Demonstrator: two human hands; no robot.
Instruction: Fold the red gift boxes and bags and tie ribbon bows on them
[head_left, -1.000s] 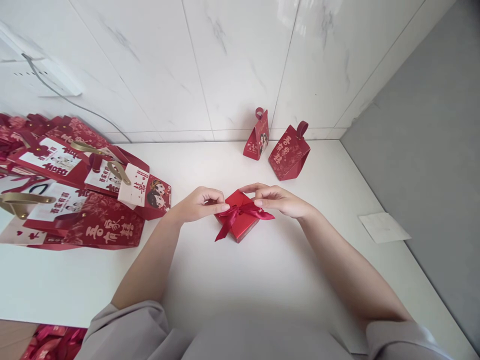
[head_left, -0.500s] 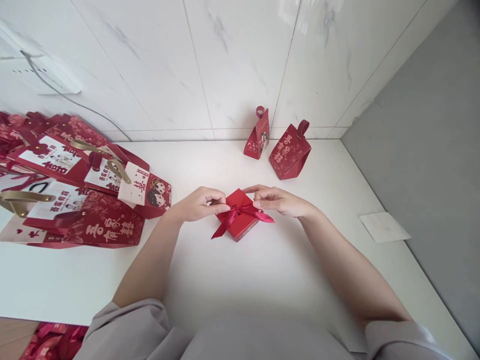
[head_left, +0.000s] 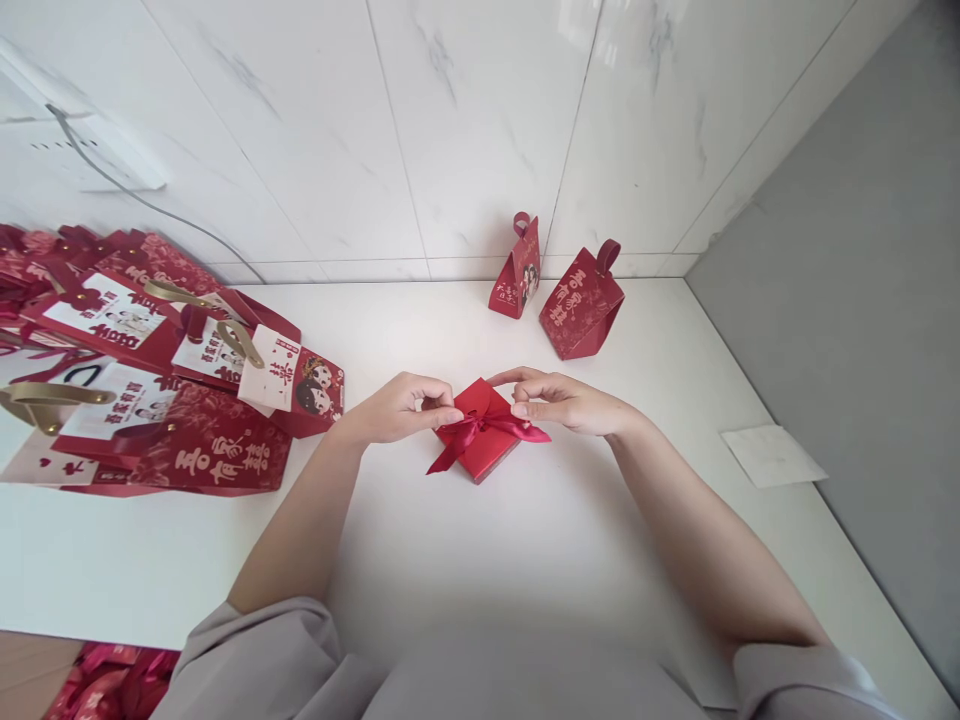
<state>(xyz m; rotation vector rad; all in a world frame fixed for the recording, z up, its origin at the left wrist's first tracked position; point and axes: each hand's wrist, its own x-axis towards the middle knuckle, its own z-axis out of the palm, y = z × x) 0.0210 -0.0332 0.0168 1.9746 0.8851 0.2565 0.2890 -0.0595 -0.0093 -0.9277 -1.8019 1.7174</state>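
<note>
atop the red box (head_left: 486, 452), left hand (head_left: 403, 408) pinches ribbon (head_left: 478, 424); right hand (head_left: 568, 403) likewise.

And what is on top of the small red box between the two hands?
A dark pink ribbon crosses the top of the red box, pinched by the left hand and right hand. The surface directly under ribbon and hands is covered.

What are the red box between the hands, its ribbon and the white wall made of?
Red box: probably card, slightly shiny, with crisp folded edges. Ribbon: likely satin, given its sheen and soft folds. White wall: apparently glossy marble-look tile, with straight joints and reflections; real stone can't be ruled out.
</note>
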